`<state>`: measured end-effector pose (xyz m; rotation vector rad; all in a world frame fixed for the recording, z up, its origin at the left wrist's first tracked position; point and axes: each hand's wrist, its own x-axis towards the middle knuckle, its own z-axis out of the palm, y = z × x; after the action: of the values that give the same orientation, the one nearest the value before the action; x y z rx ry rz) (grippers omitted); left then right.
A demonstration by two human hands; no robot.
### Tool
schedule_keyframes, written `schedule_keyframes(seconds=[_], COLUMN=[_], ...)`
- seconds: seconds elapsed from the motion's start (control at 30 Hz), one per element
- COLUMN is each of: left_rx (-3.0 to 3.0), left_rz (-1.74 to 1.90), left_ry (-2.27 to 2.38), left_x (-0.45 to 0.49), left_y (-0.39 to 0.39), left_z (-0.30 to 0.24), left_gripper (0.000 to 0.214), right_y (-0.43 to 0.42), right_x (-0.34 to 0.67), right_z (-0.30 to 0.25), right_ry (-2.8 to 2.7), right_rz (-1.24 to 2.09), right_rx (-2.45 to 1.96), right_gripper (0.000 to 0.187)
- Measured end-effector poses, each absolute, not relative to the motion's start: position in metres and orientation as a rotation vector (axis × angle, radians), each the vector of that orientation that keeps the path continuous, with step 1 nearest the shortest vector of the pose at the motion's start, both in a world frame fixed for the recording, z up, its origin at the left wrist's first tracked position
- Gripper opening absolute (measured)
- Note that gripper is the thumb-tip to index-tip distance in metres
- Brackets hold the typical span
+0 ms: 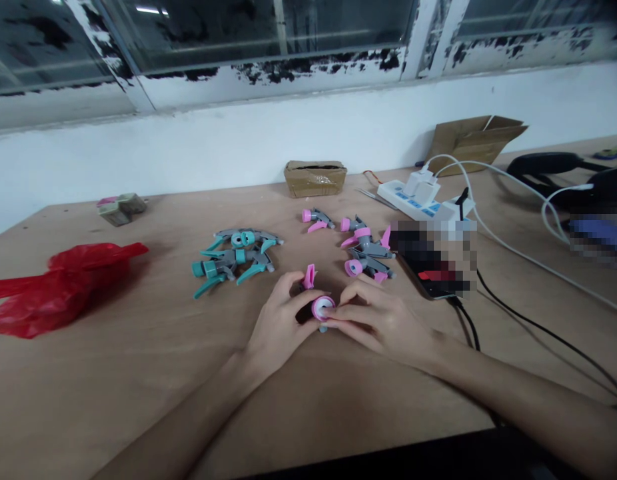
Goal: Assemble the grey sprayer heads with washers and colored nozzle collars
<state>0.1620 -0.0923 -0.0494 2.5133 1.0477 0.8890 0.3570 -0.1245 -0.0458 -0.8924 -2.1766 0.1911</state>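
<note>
My left hand [283, 320] is wrapped round a pink and grey trigger sprayer head [321, 305], whose round pink collar faces me with a white inner part showing. Its pink trigger sticks up beyond my left fingers. The thumb and fingers of my right hand [378, 315] pinch at the collar's opening; whether they hold a small part there is hidden. Ahead on the right lie several other pink and grey sprayer heads [371, 248]. Several teal and grey sprayer heads [241, 257] lie in a cluster ahead on the left.
A red plastic bag [73, 283] lies at left, with small blocks [121, 208] behind it. A small cardboard box [316, 180] and a larger open one [476, 143] stand by the wall. Right are a power strip [413, 201], a phone [423, 267], cables and dark headphones [548, 163].
</note>
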Motion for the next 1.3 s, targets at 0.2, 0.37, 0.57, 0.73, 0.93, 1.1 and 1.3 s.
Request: schedule_keyframes(seconds=[0.2, 0.37, 0.57, 0.73, 0.93, 1.1, 1.3], left_rx=[2.498, 2.503, 2.521, 2.543, 2.567, 2.584, 2.59], left_rz=[0.864, 0.871, 0.86, 0.851, 0.86, 0.801, 0.803], left_ry=[1.07, 1.044, 1.025, 1.03, 1.03, 1.066, 1.069], left_x=[0.164, 0.165, 0.165, 0.165, 0.164, 0.164, 0.165], left_y=[-0.093, -0.094, -0.094, -0.095, -0.095, -0.095, -0.095], left_z=[-0.05, -0.049, -0.049, -0.051, -0.053, -0.051, -0.049], left_gripper=[0.018, 0.016, 0.015, 0.018, 0.019, 0.02, 0.017], right_y=[-0.122, -0.121, -0.125, -0.13, -0.133, -0.134, -0.13], right_x=[0.354, 0.354, 0.351, 0.349, 0.346, 0.346, 0.347], right_z=[-0.046, -0.043, -0.033, -0.027, -0.024, -0.023, -0.021], right_ry=[-2.068, -2.093, -2.17, -2.187, -2.226, -2.236, -2.251], right_rz=[0.252, 0.254, 0.145, 0.019, -0.041, -0.042, 0.036], right_rx=[-0.922, -0.984, -1.086, -1.169, -1.235, -1.269, -1.325], right_gripper=[0.012, 0.008, 0.009, 0.007, 0.007, 0.009, 0.008])
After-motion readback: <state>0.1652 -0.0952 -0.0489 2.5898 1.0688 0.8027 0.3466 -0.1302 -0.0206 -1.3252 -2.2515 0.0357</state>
